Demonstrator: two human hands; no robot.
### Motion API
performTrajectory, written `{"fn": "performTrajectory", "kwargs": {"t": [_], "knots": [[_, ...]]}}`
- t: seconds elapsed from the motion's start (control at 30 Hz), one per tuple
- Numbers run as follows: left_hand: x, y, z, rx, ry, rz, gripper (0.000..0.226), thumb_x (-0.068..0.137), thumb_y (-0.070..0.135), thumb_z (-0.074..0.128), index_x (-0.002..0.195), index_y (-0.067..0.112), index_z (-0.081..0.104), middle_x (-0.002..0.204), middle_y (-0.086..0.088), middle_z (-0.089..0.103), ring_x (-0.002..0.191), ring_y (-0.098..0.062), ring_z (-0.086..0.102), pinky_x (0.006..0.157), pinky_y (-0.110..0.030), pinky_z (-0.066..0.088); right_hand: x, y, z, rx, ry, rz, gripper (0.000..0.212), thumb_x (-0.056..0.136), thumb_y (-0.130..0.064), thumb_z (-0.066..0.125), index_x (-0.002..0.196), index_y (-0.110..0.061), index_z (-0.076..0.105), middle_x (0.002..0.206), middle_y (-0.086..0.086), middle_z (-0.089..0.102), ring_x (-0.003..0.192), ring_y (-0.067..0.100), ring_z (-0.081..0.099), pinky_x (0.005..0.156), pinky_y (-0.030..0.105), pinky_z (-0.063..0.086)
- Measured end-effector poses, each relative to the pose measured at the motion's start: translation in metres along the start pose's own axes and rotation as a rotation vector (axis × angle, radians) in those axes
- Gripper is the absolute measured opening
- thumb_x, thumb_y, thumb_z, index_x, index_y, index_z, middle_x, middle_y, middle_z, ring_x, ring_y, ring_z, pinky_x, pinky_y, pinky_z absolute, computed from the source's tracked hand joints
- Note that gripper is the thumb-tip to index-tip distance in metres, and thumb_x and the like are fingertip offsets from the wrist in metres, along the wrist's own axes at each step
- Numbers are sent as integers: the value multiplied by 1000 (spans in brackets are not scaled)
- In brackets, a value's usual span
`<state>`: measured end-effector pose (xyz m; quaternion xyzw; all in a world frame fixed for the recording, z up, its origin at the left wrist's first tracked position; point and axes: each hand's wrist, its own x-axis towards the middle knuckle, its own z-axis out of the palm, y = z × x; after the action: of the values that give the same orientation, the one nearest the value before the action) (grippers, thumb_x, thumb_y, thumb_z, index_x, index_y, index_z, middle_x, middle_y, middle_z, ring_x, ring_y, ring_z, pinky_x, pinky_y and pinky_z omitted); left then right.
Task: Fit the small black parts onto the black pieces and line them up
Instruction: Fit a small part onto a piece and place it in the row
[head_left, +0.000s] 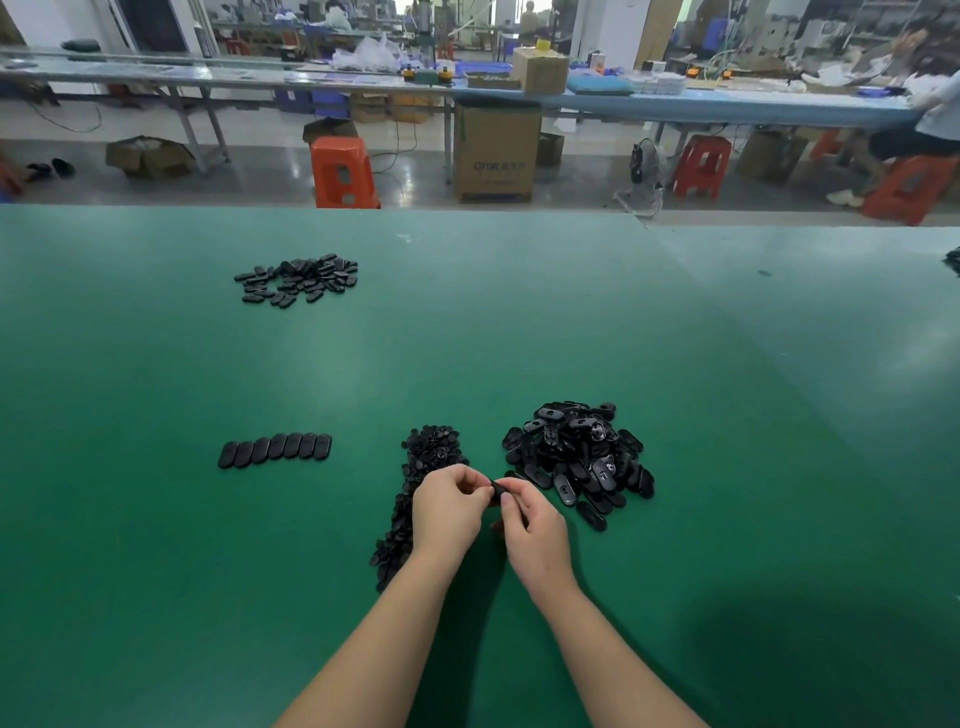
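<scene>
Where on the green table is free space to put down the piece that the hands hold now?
Bare mat lies right of the row of pieces, between it and the pile of small parts, and across the middle up to the far heap. It is crowded at both hands, left hand and right hand, and the big pile.

One black oval piece (497, 489) is pinched between the fingertips of the left hand (449, 506) and the right hand (532, 527), above the green bench (467, 338). Unassembled oval pieces form a heap (579, 460) to the right; the small black parts lie in an elongated pile (415, 499) partly under the left hand. Eight pieces stand side by side in a row (275, 449) at left; a loose cluster (298, 278) lies farther back.
</scene>
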<state>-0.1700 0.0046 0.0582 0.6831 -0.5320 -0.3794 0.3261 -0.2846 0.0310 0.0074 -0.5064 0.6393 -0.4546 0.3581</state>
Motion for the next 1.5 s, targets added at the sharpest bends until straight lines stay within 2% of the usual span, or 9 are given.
{"fn": "performTrajectory", "kwargs": {"t": [0.13, 0.2, 0.33, 0.47, 0.7, 0.83, 1.0, 1.3, 1.5], "knots": [[1, 0, -1, 6, 20, 16, 14, 82, 21, 79, 90, 24, 68, 89, 7, 68, 84, -12, 63, 73, -28, 49, 1, 0, -1, 17, 0, 14, 24, 102, -13, 53, 107, -32, 67, 98, -10, 74, 87, 13, 70, 85, 38, 58], [3, 0, -3, -12, -43, 7, 16, 82, 20, 79, 95, 24, 70, 88, 6, 71, 77, -14, 65, 72, -31, 54, 2, 0, -2, 19, 0, 20, 24, 103, -12, 52, 104, -30, 67, 89, -10, 72, 80, 11, 66, 82, 38, 57], [5, -3, -5, 7, -104, 27, 9, 79, 23, 82, 77, 25, 73, 70, 8, 71, 44, -2, 54, 49, -23, 48, 1, 0, -2, 18, -2, 21, 21, 102, -12, 53, 100, -28, 67, 80, -10, 68, 72, 8, 60, 75, 36, 54], [5, -5, -4, -42, -106, 22, 10, 79, 22, 82, 75, 24, 74, 66, 5, 71, 36, -9, 49, 41, -22, 44, 1, 0, -2, 15, -13, 10, 14, 102, -13, 55, 102, -24, 65, 89, -4, 73, 78, 10, 66, 75, 37, 55], [4, -9, -5, -51, -138, 18, 9, 88, 18, 74, 82, 24, 75, 53, 10, 64, 36, -12, 53, 40, -21, 44, 1, 0, -1, -58, 4, -8, 20, 102, -18, 54, 96, -36, 58, 86, -9, 71, 81, 4, 65, 73, 28, 52], [3, -6, -3, -26, -121, 27, 9, 88, 18, 72, 80, 23, 73, 69, 6, 69, 35, -12, 54, 39, -20, 43, 1, 1, -1, -53, 6, -3, 16, 103, -18, 53, 98, -32, 61, 84, -10, 70, 78, 5, 64, 70, 29, 51], [2, -7, -2, -5, -113, 34, 9, 87, 18, 71, 79, 21, 72, 72, 4, 70, 36, -13, 55, 40, -22, 46, 1, 0, -1, -53, 10, -14, 17, 103, -17, 53, 99, -32, 62, 85, -11, 70, 80, 3, 64, 69, 23, 50], [-1, -5, -2, 33, -96, 63, 6, 88, 18, 70, 82, 16, 71, 75, 3, 70, 36, -13, 56, 43, -24, 49, 1, -1, -2, -58, 9, -21, 27, 102, -17, 54, 94, -42, 60, 90, -13, 72, 84, 2, 66, 76, 27, 54], [-5, -2, 3, 26, -74, 54, 6, 88, 17, 68, 82, 15, 69, 76, 2, 69, 48, -20, 66, 55, -36, 59, 1, -1, -3, -12, 20, -1, 26, 101, -17, 57, 93, -41, 63, 90, -16, 73, 87, 3, 68, 83, 33, 57]]}}
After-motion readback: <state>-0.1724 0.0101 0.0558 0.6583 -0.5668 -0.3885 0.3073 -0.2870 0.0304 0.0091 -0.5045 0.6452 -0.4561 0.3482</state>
